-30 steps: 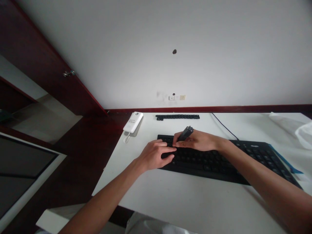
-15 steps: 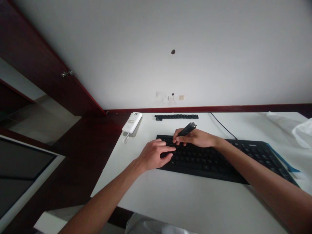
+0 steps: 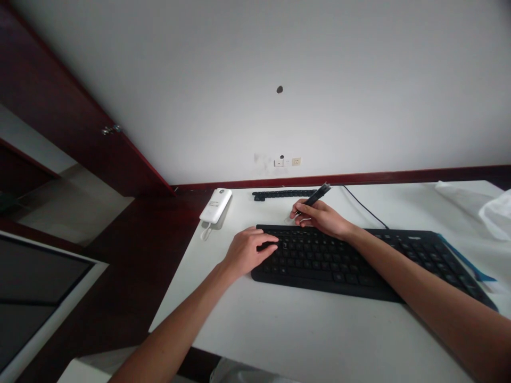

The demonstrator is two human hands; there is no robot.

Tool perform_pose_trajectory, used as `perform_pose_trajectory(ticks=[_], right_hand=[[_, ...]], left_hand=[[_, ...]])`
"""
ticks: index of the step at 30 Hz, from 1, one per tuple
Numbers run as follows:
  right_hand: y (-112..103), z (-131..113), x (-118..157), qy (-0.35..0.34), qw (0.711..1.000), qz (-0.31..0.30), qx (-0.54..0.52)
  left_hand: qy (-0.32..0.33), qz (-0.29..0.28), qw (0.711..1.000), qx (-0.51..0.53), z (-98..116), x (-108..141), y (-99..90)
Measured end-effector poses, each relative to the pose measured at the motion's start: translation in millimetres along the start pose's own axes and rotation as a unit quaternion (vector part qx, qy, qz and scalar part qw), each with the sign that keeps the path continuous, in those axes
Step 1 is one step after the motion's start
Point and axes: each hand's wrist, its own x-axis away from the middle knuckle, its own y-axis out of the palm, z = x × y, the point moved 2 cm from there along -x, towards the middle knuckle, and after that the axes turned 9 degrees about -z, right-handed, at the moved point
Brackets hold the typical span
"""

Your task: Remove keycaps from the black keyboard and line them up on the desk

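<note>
A black keyboard lies on the white table. My left hand rests at the keyboard's left end, fingers apart, with nothing visible in it. Above the keyboard's back edge, my right hand grips a dark, pen-like tool, which tilts up to the right. A thin, clear part seems to show below the fingers, too faint to make out. Behind this hand, a row of black keycaps lies near the table's back edge.
A white power bank with a short cable loop lies at the back left. A black cable runs from the keyboard to the back edge. White plastic and a blue item are at the right. A dark red door stands left.
My right hand has lifted off the keys and moved back and slightly right with the tool. My left hand has shifted slightly left, uncovering some keys.
</note>
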Motion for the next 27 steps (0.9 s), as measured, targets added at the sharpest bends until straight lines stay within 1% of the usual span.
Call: perform_pose_trajectory(ticks=[6,9,12,16,19,21,23,25,27], right_hand=[[-1,2,0,-0.005,1.0,-0.009,0.009],[-2,2,0,-0.004,1.0,-0.009,0.006],[-2,2,0,-0.002,1.0,-0.011,0.004],[-4,4,-1,-0.001,1.0,-0.011,0.001],[-4,4,-1,0.0,1.0,-0.007,-0.001],[-3,3,0,-0.001,1.0,-0.005,-0.003],[-2,2,0,-0.001,1.0,-0.002,-0.006],[-2,2,-1,0.002,1.0,0.004,-0.011],[-2,2,-1,0.005,1.0,0.009,-0.017]], left_hand=[[-0.011,-0.004,0.999,0.037,-2,-1,4.2],[-0.026,0.016,0.999,0.034,-4,-1,0.3],[-0.057,0.041,0.997,0.014,-7,-2,-6.1],[-0.072,0.048,0.996,0.017,-9,-3,-9.8],[-0.082,0.084,0.993,0.007,-14,-5,-12.2],[-0.09,0.117,0.989,-0.016,-21,-9,-15.3],[-0.096,0.13,0.986,-0.052,-31,-16,-18.8],[-0.1,0.116,0.985,-0.084,-42,-26,-21.5],[-0.096,0.082,0.987,-0.101,-52,-39,-22.3]])
